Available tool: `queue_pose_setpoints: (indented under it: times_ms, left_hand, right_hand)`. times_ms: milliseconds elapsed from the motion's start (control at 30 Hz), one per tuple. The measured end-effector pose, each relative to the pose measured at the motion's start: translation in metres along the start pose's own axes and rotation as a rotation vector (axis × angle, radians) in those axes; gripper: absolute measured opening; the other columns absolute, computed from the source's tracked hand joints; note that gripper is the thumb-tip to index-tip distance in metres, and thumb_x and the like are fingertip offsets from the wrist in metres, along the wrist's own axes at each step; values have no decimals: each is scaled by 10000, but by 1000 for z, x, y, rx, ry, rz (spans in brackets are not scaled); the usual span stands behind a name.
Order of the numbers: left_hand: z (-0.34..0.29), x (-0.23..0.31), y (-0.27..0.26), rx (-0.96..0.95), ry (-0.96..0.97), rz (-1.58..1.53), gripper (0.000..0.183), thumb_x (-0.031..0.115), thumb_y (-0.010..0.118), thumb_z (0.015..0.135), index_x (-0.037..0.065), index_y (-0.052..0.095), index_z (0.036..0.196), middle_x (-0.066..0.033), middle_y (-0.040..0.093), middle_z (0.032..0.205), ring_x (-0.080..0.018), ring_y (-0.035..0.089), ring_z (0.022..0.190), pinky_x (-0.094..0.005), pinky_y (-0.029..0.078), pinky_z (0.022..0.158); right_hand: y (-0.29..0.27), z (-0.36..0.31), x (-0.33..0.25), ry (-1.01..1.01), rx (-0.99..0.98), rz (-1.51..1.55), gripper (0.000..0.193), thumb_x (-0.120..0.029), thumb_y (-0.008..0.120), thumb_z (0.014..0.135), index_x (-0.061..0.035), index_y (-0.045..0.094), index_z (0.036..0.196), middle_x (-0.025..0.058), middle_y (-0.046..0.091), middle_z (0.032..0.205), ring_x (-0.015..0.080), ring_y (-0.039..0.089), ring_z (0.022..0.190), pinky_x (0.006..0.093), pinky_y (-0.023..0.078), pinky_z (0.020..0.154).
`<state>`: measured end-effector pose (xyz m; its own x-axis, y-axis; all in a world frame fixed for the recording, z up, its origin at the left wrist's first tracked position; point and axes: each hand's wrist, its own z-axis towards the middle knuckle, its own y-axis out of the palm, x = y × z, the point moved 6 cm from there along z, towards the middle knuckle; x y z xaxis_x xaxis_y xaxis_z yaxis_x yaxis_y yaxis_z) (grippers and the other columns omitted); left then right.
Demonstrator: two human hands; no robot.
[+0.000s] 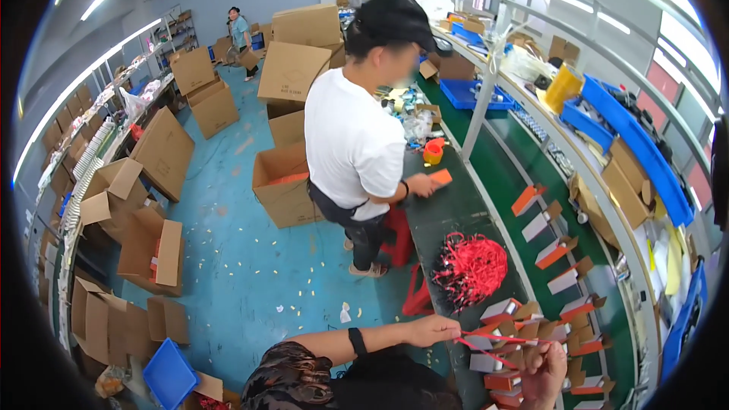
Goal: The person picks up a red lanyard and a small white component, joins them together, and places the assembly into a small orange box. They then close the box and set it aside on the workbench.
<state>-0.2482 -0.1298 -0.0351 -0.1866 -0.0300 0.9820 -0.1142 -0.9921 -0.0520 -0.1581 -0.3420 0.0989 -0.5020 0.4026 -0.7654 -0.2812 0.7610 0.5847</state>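
A thin red lanyard is stretched between my two hands. My left hand is closed on one end in a pinch, its forearm crossing from the left with a black band on it. My right hand has its fingers closed on the lanyard's other side, just above several small orange-and-white boxes with open flaps. Beyond my hands, a tangled pile of red lanyards with black ends lies on the dark table.
A co-worker in a white shirt stands ahead at the table, holding an orange box. More open boxes stand on the green conveyor at the right. Large cartons and a blue tray are to the left.
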Motion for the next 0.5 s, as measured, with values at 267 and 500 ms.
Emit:
queue_pose_setpoints:
  times_ms: [267,500]
  left_hand:
    - [-27,-11,80,-120,22,309,327,311,502,977,40,592,817,-100,576,702,-242,582,672,-369,442,630]
    - [-59,6,136,11,-42,438,292,302,494,975,58,579,841,-118,587,770,-320,596,752,-415,447,658]
  right_hand:
    - [-29,-58,-42,11,-96,-803,203,-170,595,956,-5,655,854,-12,590,665,68,494,607,232,396,554]
    - [1,-93,-63,-321,-403,-1593,179,-175,683,881,2,669,859,140,643,707,201,593,617,336,476,610]
